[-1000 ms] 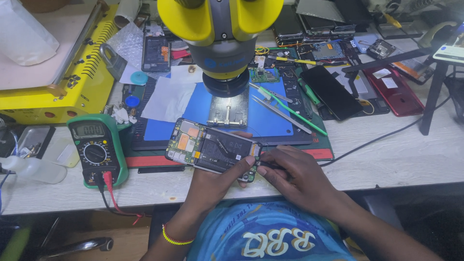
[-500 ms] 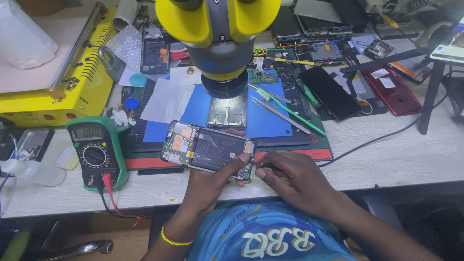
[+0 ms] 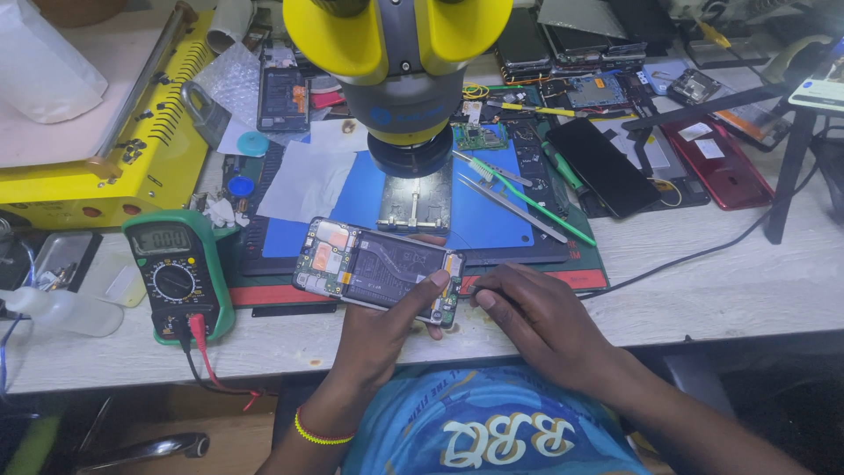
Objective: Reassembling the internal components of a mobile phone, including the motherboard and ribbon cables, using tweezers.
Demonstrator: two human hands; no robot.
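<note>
Green multimeter sits lower left on the bench, your left hand grips the opened phone at frame centre just below the yellow microscope, your right hand pinches a thin dark tool touching the phone's right end.

One opened phone, one multimeter, one microscope, two hands.
</note>
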